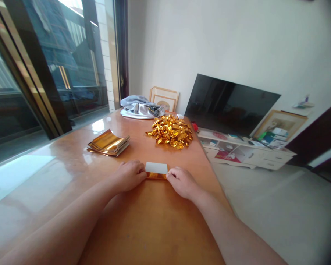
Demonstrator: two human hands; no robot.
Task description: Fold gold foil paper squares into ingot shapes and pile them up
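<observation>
L hand (128, 176): pinching left end of gold foil sheet (156, 176)
R hand (182, 183): pinching right end - same sheet
White card (156, 168): lying on foil - between both hands

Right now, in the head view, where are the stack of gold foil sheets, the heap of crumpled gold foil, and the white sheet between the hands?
Stack of gold foil sheets (108, 144): head view, on the middle of the top sheet.
Heap of crumpled gold foil (170, 131): head view, on the heap's centre.
White sheet (156, 168): head view, on its middle.

A flat-screen television (231, 105) on a white cabinet (273, 158), pale floor (278, 221), tall glass window (71, 55)
</observation>
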